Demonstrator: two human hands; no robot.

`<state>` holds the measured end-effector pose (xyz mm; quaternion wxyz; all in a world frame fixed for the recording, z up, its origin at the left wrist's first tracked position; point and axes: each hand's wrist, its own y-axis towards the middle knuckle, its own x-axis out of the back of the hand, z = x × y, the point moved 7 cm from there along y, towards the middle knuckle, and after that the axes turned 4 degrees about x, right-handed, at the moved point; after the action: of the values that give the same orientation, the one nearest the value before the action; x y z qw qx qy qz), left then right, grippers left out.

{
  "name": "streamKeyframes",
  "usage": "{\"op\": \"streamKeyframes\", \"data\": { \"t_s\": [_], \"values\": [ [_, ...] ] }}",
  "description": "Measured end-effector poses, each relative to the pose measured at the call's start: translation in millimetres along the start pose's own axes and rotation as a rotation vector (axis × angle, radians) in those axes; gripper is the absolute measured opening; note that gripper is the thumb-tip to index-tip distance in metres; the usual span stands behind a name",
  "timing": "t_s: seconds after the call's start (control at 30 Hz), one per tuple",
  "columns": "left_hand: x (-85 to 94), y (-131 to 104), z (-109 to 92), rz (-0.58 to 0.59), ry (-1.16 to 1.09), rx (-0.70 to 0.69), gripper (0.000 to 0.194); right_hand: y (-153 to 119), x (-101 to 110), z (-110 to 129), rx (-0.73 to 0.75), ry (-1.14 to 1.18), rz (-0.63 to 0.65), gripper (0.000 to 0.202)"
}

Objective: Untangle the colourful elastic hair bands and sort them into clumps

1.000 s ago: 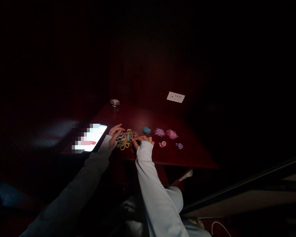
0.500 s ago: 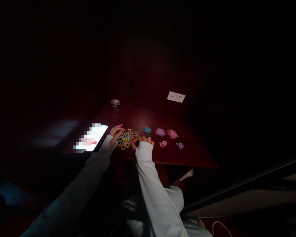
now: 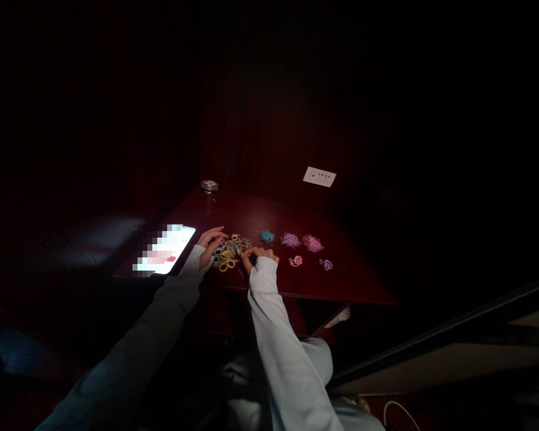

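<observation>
A mixed pile of coloured bands and rings (image 3: pixel 227 254) lies on the dark red table (image 3: pixel 341 281). At the pile's left edge rests my left hand (image 3: pixel 209 244), its fingers apart and holding nothing that shows. My right hand (image 3: pixel 257 258) is at the pile's right side, thumb and fingertips pinched together; what they hold, if anything, is too small to name. Beyond it sit a teal bunch (image 3: pixel 266 236), a lilac bunch (image 3: pixel 290 240) and a pink bunch (image 3: pixel 313 242) of thin bands. Nearer are a few pink rings (image 3: pixel 296 261) and purple rings (image 3: pixel 326 264).
A lit phone (image 3: pixel 166 250) lies left of my left hand. A round lidded jar (image 3: pixel 209 187) stands at the table's back left. On the wall behind is a white socket plate (image 3: pixel 320 176). A white cable (image 3: pixel 402 410) curves at the lower right.
The fingers of my right hand have shifted slightly at the pile's edge, and the thumb shows more clearly. My left hand has stayed almost still.
</observation>
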<state>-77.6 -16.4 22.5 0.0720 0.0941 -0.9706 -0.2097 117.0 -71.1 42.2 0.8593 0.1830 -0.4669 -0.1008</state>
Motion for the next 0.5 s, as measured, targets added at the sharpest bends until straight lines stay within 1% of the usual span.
{"op": "streamKeyframes", "data": {
  "t_s": [0.1, 0.23, 0.37, 0.5],
  "values": [
    [-1.1, 0.3, 1.8, 0.011, 0.034, -0.027, 0.028, 0.7, 2.4, -5.9, 0.015, 0.117, -0.082, 0.01],
    [-1.3, -0.5, 2.9, 0.026, 0.064, -0.074, 0.032, 0.7, 8.1, -17.0, -0.001, 0.277, -0.183, 0.016],
    [-2.4, 1.0, 6.2, 0.071, 0.072, -0.073, 0.032, 1.0, 11.6, -23.8, -0.043, 0.394, -0.209, 0.017],
    [-2.4, 1.1, 4.9, 0.08, 0.078, -0.075, 0.032, 0.6, 13.3, -25.3, -0.084, 0.425, -0.21, 0.017]
  ]
}}
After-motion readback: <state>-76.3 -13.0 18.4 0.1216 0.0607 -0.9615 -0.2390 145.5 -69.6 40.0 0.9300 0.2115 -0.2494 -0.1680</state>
